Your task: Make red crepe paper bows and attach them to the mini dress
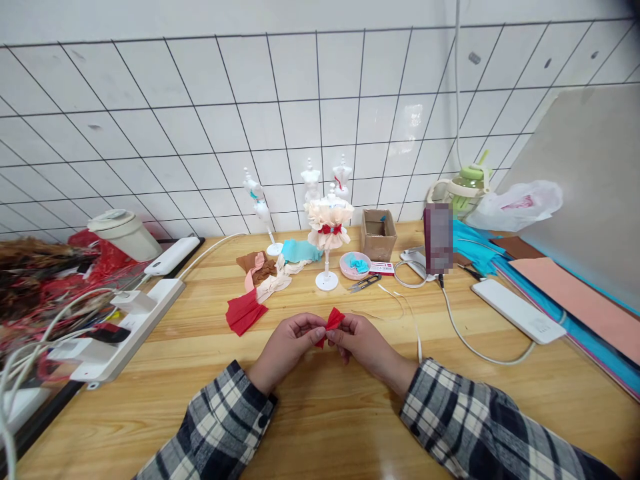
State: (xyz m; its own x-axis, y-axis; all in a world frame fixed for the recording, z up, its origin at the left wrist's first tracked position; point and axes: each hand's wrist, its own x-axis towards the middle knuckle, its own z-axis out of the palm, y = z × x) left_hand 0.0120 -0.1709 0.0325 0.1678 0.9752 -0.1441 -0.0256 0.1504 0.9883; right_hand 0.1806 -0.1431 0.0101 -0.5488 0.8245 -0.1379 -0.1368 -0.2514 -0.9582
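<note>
Pinching between both hands: one small red piece of crinkled, crepe-like material (pixel 335 318), narrowed where the fingers meet, its wider upper end fanning up between them.

Left hand (pixel 295 341): thumb and fingers closed on the piece's left side; sleeve of black, white and grey plaid (pixel 220 417). Right hand (pixel 366 341): thumb and fingers closed on its right side; matching plaid sleeve (pixel 465 410). Below both: pale wood-grain tabletop (pixel 320 433); contact with it cannot be told.

Beyond the left hand, to its left: one larger flat red crinkled sheet (pixel 246 313); behind that, one crumpled cream strip (pixel 274 287), one peach-pink strip (pixel 255 269), one brown crinkled piece (pixel 270 266), one turquoise crinkled sheet (pixel 302 251).

Straight beyond both hands: one small white dress form on a round-based stand (pixel 327 281), wearing a ruffled cream garment (pixel 320 220) with a red waistband (pixel 331 229).

Just beyond the right hand: one pair of dark metal snips (pixel 365 284); farther, one round pink dish (pixel 353 275) holding a turquoise scrap (pixel 358 264); behind it, one square brown cardboard box (pixel 379 247).

Well right of the right hand: one flat white rectangular power bank (pixel 519 311). Well left of the left hand: one long white power strip (pixel 160 303) with plugs fitted.
</note>
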